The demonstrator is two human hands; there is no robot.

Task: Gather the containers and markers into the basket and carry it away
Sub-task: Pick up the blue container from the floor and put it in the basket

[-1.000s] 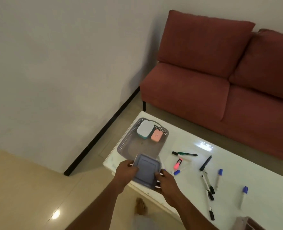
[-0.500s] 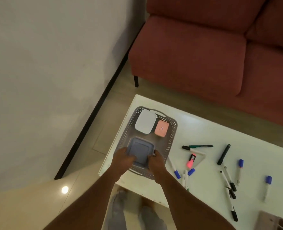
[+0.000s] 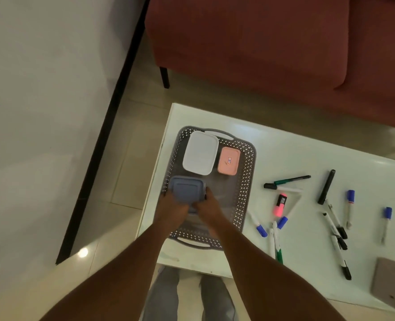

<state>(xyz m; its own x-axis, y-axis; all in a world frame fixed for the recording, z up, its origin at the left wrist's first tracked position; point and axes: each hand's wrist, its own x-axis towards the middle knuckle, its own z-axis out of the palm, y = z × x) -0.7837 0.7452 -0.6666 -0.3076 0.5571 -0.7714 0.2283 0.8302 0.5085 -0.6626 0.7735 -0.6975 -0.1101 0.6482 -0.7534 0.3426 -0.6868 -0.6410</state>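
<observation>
Basket point(image 3: 247, 181) is sitting at the table's point(image 3: 284, 154) left end. Left hand point(image 3: 172, 209) and right hand point(image 3: 209, 207) are gripping the blue box point(image 3: 187, 188) by its sides, seemingly setting it inside. Next: letting go, then reaching right for the markers point(image 3: 326, 186).

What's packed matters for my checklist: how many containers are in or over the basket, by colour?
White container: 1
Pink container: 1
Blue-grey container: 1
Total: 3
</observation>
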